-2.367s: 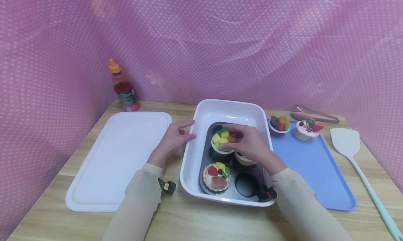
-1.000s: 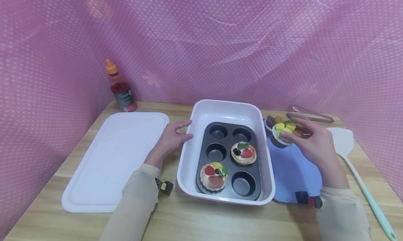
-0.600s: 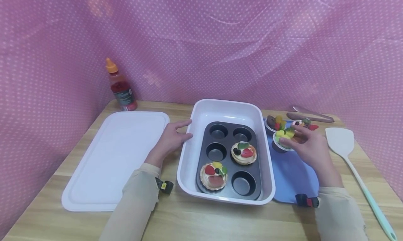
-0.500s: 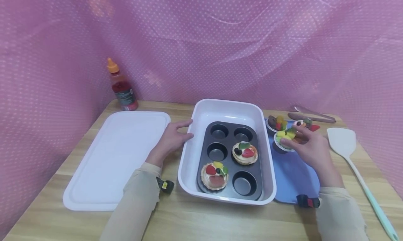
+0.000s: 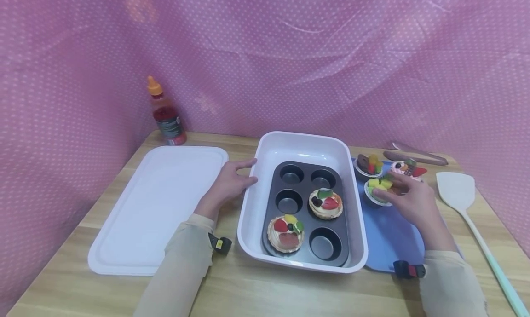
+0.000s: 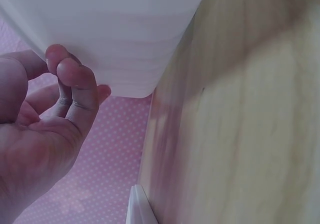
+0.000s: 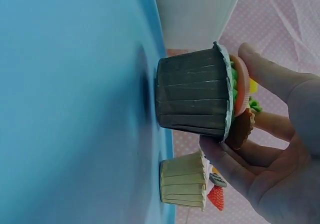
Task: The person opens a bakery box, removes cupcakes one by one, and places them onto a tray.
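My right hand point(image 5: 417, 203) pinches the fruit-topped cupcake point(image 7: 192, 93) between thumb and fingers, while my left hand point(image 5: 228, 183), fingers spread, touches the white baking dish point(image 5: 300, 147).

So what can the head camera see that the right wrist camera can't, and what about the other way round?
Only the head view shows the sauce bottle, the white spatula, the muffin tin and the left hand.

Only the right wrist view shows the palm side of the right hand and the pleats down the dark wrapper up close.

Both show the right hand holding that dark-wrapped cupcake, plus the strawberry cupcake, the blue tray and the pink dotted cloth.
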The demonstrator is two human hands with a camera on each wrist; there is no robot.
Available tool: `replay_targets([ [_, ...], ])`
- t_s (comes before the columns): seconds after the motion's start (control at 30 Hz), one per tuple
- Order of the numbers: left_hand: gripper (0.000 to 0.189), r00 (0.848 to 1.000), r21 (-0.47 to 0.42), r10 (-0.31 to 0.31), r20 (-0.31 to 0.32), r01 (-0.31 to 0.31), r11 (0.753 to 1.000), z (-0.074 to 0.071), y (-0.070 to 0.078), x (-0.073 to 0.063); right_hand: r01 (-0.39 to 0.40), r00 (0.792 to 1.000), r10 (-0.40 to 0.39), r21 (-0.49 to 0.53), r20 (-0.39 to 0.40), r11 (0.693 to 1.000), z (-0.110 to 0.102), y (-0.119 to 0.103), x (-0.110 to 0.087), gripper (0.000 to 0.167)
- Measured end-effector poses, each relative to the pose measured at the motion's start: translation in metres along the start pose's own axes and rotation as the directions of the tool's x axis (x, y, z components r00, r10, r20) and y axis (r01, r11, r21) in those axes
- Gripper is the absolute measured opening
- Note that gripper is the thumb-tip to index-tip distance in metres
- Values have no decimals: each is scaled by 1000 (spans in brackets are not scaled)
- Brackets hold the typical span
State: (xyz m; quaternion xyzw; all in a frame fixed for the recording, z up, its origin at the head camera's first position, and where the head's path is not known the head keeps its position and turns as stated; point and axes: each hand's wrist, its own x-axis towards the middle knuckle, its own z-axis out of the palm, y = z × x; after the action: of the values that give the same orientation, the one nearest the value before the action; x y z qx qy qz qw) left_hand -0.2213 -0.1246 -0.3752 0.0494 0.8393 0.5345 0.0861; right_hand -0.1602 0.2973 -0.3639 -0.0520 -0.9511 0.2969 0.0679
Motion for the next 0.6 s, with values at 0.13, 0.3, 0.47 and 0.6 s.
replay_targets([
  [0.13, 56, 1000, 2, -3, 6, 3, 1000, -1, 1, -2, 5, 1000, -5, -4, 25, 1000, 0, 2, 0, 85],
  [0.3, 56, 1000, 18, -19, 9, 19, 1000, -1, 2, -4, 16, 998, -15, -27, 53, 1000, -1, 2, 0, 85],
  [0.47, 57, 1000, 35, -17, 3, 17, 999, -3, 3, -4, 11, 996, -8, -32, 84, 999, -1, 2, 1, 88],
  [0.6, 58, 1000, 35, -20, 9, 19, 999, -3, 3, -4, 5, 996, -2, -34, 95, 999, -1, 2, 2, 87],
])
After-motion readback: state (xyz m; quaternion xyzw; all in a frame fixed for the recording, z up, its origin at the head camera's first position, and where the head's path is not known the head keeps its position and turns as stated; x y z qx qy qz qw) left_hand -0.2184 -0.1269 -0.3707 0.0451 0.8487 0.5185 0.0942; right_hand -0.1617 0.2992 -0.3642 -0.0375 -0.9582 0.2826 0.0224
